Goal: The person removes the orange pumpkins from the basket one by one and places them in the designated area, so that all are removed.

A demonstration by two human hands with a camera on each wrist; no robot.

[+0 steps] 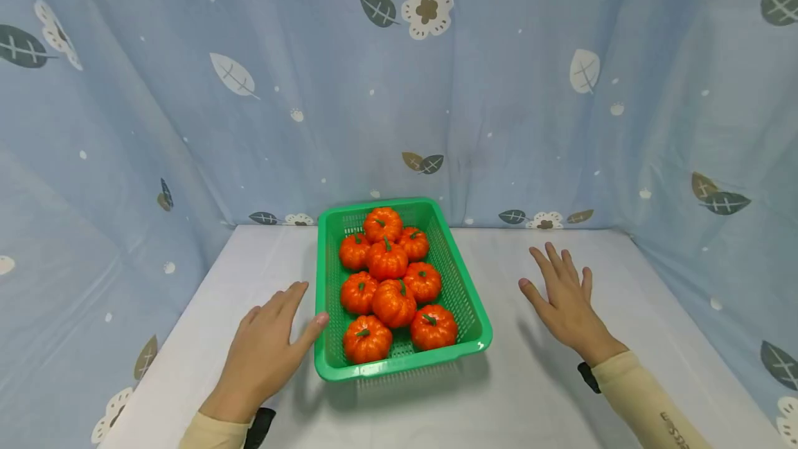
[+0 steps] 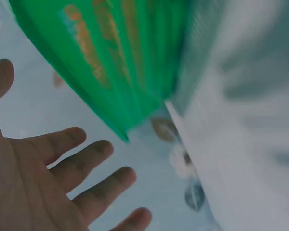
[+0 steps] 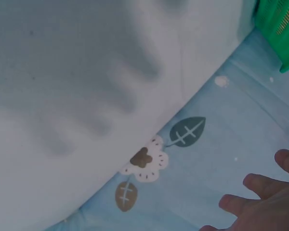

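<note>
A green plastic basket [image 1: 464,276] with mesh sides stands on the table, full of small orange pumpkins [image 1: 394,303] with green stems. My left hand [image 1: 264,348] is by the basket's left side, fingers spread, its thumb tip right at the rim in the head view. In the left wrist view the same hand [image 2: 53,178] shows its palm beside the basket's green wall [image 2: 111,91]. Off to the basket's right, my right hand [image 1: 564,303] hovers over the table with fingers spread and nothing held; its fingers [image 3: 260,185] show at the corner of the right wrist view.
The white table [image 1: 411,421] is bounded at the back and both sides by a blue curtain [image 1: 511,123] printed with leaves and flowers. The basket stands near the table's back edge. Shadows of the hands fall on the tabletop.
</note>
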